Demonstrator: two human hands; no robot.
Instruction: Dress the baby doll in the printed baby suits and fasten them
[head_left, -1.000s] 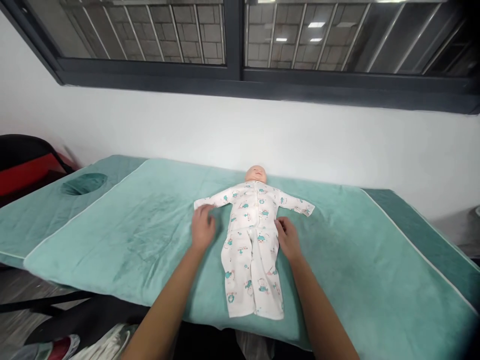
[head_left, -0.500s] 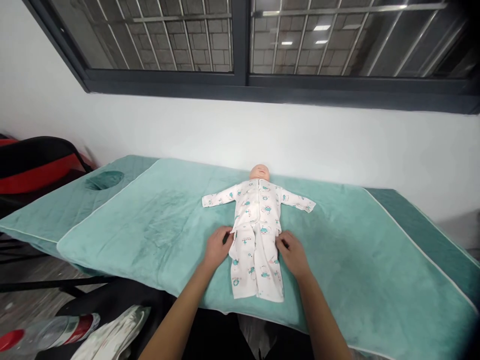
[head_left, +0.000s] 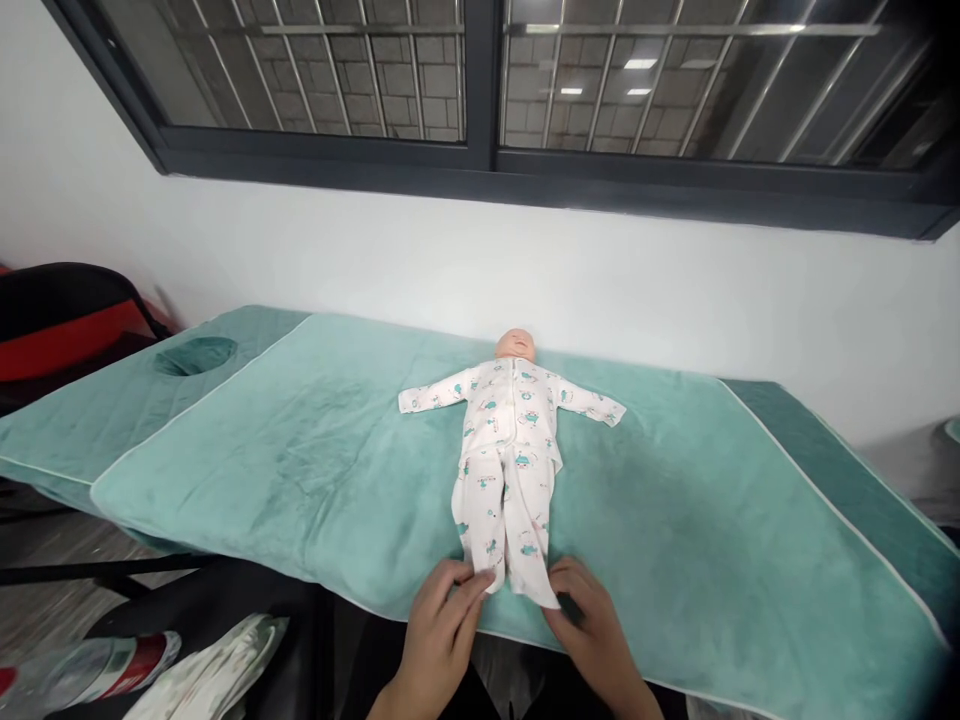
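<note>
Green plush covers the bed (head_left: 345, 440), set against a white wall (head_left: 360, 250). At its front edge, the grip of the left hand (head_left: 442, 630) is closed, thumb and finger pinching one cuff of the patterned white trousers (head_left: 525, 500). The right hand (head_left: 592, 625) is partly curled at the other cuff, touching it; whether that cloth is pinched, I cannot tell. From there the trousers run back under the hem of a matching top (head_left: 510, 405), its sleeves spread to both sides, and the doll's head (head_left: 516, 344) lies face up near the bed's rear edge. A round hole (head_left: 196, 355) opens near the bed's left end. Off the front-left side, a bottle (head_left: 112, 665) lies beside folded cloth (head_left: 210, 670) on a black seat (head_left: 270, 590).
</note>
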